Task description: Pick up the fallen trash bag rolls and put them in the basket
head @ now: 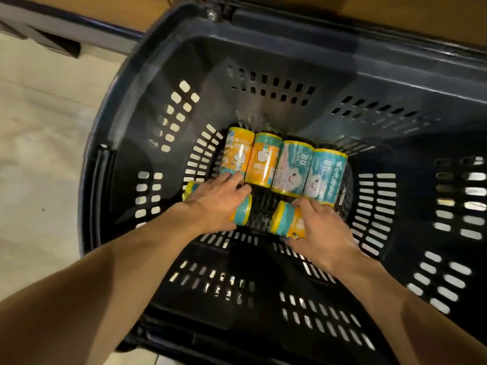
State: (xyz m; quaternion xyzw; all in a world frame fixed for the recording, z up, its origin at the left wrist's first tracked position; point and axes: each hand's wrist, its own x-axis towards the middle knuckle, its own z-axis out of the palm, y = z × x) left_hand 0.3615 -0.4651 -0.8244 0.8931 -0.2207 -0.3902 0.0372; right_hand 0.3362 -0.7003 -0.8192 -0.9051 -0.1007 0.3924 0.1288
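Note:
A dark plastic basket (158, 61) with slotted walls fills the view. Several orange-and-teal trash bag rolls (283, 167) lie side by side across its bottom. Both my arms reach down inside. My left hand (213, 200) is wrapped over a roll (241, 213) lying crosswise in front of that row, near the left wall. My right hand (320, 230) grips another roll (286, 219) at the bottom right, its yellow end pointing left. A narrow gap of basket floor separates the two held rolls.
Pale tiled floor (39, 154) lies to the left of the basket. A dark rail and base of a shelf (79, 25) run along the top left. Brown cardboard (395, 11) shows behind the basket's far rim.

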